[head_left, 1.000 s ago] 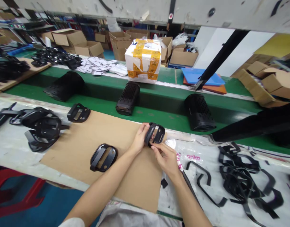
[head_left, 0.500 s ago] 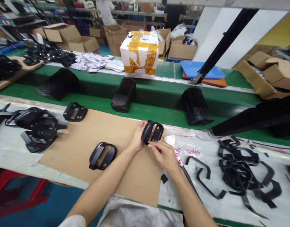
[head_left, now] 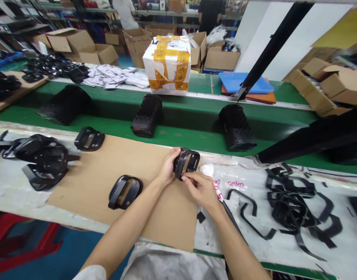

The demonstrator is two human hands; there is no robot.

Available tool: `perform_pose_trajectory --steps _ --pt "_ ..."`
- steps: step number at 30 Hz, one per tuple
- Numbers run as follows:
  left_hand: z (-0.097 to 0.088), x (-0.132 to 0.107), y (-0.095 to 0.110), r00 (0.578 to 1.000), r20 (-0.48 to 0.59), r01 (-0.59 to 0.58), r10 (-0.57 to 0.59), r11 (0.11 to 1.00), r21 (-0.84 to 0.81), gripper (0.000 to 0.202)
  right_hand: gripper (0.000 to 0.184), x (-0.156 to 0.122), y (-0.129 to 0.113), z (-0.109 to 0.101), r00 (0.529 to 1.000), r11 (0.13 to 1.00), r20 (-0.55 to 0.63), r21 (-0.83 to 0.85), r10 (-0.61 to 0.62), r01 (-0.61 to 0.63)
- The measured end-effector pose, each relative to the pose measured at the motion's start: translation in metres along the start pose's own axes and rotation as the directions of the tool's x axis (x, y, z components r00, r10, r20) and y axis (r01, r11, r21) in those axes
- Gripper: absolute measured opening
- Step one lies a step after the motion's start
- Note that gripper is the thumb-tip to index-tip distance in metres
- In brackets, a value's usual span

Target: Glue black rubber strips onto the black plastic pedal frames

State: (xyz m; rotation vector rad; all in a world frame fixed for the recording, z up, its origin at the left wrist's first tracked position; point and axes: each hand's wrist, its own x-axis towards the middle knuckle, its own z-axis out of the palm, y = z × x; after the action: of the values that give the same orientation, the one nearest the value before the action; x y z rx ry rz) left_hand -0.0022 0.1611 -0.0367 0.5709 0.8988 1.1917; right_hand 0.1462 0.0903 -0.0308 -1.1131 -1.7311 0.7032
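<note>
Both my hands hold one black oval plastic frame (head_left: 187,161) just above the far edge of a brown cardboard sheet (head_left: 108,175). My left hand (head_left: 167,169) grips its left side with fingers wrapped round it. My right hand (head_left: 201,189) pinches its lower edge from the front. A similar black frame (head_left: 125,191) lies flat on the cardboard near my left forearm, and another black frame (head_left: 89,139) rests at the sheet's far left corner.
A pile of black frames (head_left: 41,159) sits at the left, and loose black strips (head_left: 295,206) lie on white plastic at the right. Black perforated housings (head_left: 235,126) ride the green conveyor (head_left: 184,136). A taped white box (head_left: 166,64) and cardboard cartons stand beyond.
The black frame has been tipped in my hands so its top leans more toward me. The view has shifted slightly to the right.
</note>
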Motion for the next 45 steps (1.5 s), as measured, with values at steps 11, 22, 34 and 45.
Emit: perform_pose_trajectory --steps 11,22,34,45 --pt "0.015 -0.016 -0.001 0.991 0.098 -0.105 0.091 0.983 0.152 0.052 0.081 0.005 0.013 -0.003 0.978 0.998 -0.204 0.054 0.03 -0.02" --pt "0.008 -0.013 -0.005 0.974 0.226 -0.023 0.009 0.998 0.059 0.047 0.079 0.006 0.011 -0.005 0.979 0.995 -0.194 0.092 0.064 -0.047" --pt "0.007 -0.012 -0.004 0.974 0.225 -0.03 0.01 0.996 0.083 0.046 0.083 0.006 0.011 -0.005 0.976 0.999 -0.212 0.016 0.037 -0.035" --pt "0.009 -0.013 -0.002 0.974 0.225 0.013 -0.026 0.998 0.062 0.049 0.083 0.007 0.009 -0.005 0.975 0.999 -0.222 -0.025 0.015 -0.02"
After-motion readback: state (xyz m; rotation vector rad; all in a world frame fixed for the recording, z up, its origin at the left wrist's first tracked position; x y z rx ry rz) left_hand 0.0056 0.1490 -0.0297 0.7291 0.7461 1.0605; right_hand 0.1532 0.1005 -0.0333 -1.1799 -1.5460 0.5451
